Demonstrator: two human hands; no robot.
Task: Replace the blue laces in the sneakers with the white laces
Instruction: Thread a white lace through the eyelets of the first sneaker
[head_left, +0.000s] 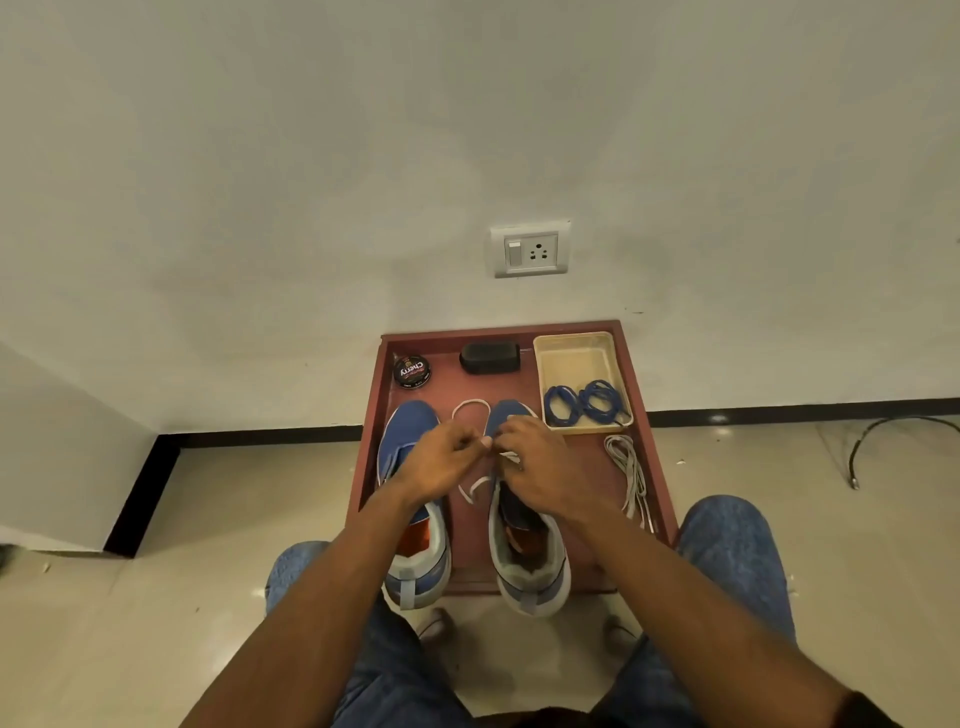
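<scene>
Two blue sneakers stand side by side on a reddish-brown tray (655, 467), toes toward the wall: the left sneaker (410, 561) and the right sneaker (530, 566). My left hand (444, 462) and my right hand (540, 470) meet over the right sneaker's front, both pinching a white lace (470, 405) that loops toward the wall between the shoes. Another part of that lace lies between the shoes, below my hands. Two coiled blue laces (584, 402) lie in a cream tray (571, 348). A second white lace (628, 467) lies bundled on the tray's right side.
A round black shoe polish tin (412, 371) and a black oblong case (490, 357) sit at the tray's far end. A wall socket (530, 250) is above. My knees in jeans flank the tray. A dark cable (893, 436) lies on the floor at right.
</scene>
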